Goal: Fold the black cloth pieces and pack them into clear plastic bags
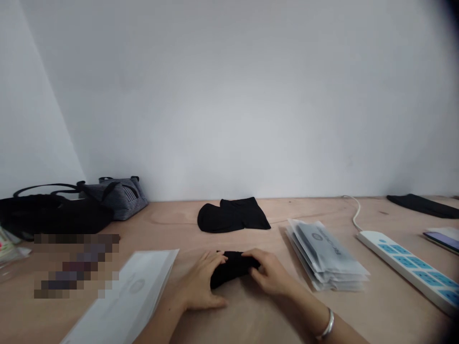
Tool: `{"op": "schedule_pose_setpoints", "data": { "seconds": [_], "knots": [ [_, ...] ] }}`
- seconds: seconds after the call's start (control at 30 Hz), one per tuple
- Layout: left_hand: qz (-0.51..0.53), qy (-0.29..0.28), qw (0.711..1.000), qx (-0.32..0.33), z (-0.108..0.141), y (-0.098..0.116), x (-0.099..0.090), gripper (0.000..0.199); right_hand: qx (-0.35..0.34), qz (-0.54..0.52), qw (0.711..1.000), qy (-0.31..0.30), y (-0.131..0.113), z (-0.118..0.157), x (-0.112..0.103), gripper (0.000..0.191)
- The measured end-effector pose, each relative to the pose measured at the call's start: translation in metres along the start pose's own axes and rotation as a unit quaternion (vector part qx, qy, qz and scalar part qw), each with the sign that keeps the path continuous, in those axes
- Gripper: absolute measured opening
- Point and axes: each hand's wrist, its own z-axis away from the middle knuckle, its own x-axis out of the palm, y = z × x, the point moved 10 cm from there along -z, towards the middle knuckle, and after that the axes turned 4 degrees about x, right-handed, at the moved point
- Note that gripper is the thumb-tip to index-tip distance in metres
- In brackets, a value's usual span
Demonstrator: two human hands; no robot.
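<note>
A small folded piece of black cloth (231,268) lies on the table between my two hands. My left hand (202,282) rests at its left end, fingers stretched over the upper corner and thumb spread apart low on the tabletop. At the right end my right hand (268,272), with a silver bangle on the wrist, pinches the cloth between thumb and fingers. Beyond them, another black cloth piece (233,216) lies flat. A frosted plastic bag (138,286) with a round logo is left of my left hand. Right of my right hand sits a stack of filled frosted bags (324,255).
A white power strip (409,267) with blue sockets and a cable lies at the right, near a phone (442,240) and a dark cloth strip (425,205). Back left are a black bag (53,215) and a striped bag (124,200). A wall borders the wooden table (172,215).
</note>
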Motion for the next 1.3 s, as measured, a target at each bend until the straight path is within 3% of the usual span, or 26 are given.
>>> {"op": "schedule_pose_setpoints", "data": {
  "seconds": [0.1, 0.2, 0.33, 0.43, 0.5, 0.57, 0.7, 0.8, 0.93, 1.03, 1.13, 1.2, 1.3],
  "knots": [
    [0.159, 0.049, 0.985, -0.045, -0.002, -0.009, -0.002, 0.042, 0.046, -0.118, 0.992, 0.022, 0.014, -0.001, -0.01, 0.037],
    [0.262, 0.086, 0.958, -0.077, -0.006, -0.02, 0.005, 0.029, 0.088, -0.134, 0.987, 0.031, 0.029, -0.003, -0.007, 0.032],
    [0.121, 0.142, 0.968, -0.166, -0.002, -0.04, 0.002, 0.033, 0.118, 0.044, 0.987, 0.097, 0.039, 0.0, -0.013, 0.024],
    [-0.025, 0.177, 0.979, -0.099, -0.003, -0.02, -0.012, 0.035, 0.076, 0.159, 0.977, 0.117, 0.023, 0.003, -0.017, 0.027],
    [-0.112, 0.142, 0.983, -0.013, -0.008, 0.003, -0.007, 0.037, 0.009, 0.182, 0.98, 0.081, 0.004, 0.004, -0.009, 0.033],
    [-0.152, 0.072, 0.985, 0.03, -0.01, 0.011, 0.012, 0.042, -0.056, 0.19, 0.98, 0.006, -0.013, 0.008, 0.006, 0.046],
    [-0.152, -0.04, 0.988, 0.0, -0.007, -0.004, 0.047, 0.052, -0.085, 0.188, 0.971, -0.12, -0.016, 0.017, 0.033, 0.064],
    [-0.14, -0.07, 0.987, -0.024, -0.004, -0.014, 0.057, 0.054, -0.078, 0.189, 0.969, -0.14, -0.011, 0.019, 0.04, 0.065],
    [-0.135, -0.075, 0.987, -0.033, -0.006, -0.016, 0.056, 0.055, -0.061, 0.207, 0.967, -0.137, -0.007, 0.017, 0.042, 0.066],
    [-0.155, -0.035, 0.986, -0.04, -0.008, -0.015, 0.039, 0.053, -0.019, 0.244, 0.965, -0.089, -0.004, 0.014, 0.033, 0.071],
    [-0.22, 0.036, 0.971, -0.087, -0.004, -0.02, 0.0, 0.044, 0.047, 0.291, 0.955, -0.01, 0.0, 0.013, 0.013, 0.076],
    [-0.272, 0.061, 0.947, -0.161, 0.007, -0.032, -0.032, 0.033, 0.084, 0.311, 0.946, 0.033, 0.002, 0.015, -0.002, 0.073],
    [-0.3, 0.039, 0.9, -0.314, 0.041, -0.068, -0.075, 0.032, 0.082, 0.315, 0.943, 0.066, -0.003, 0.017, -0.016, 0.066]
  ]
}}
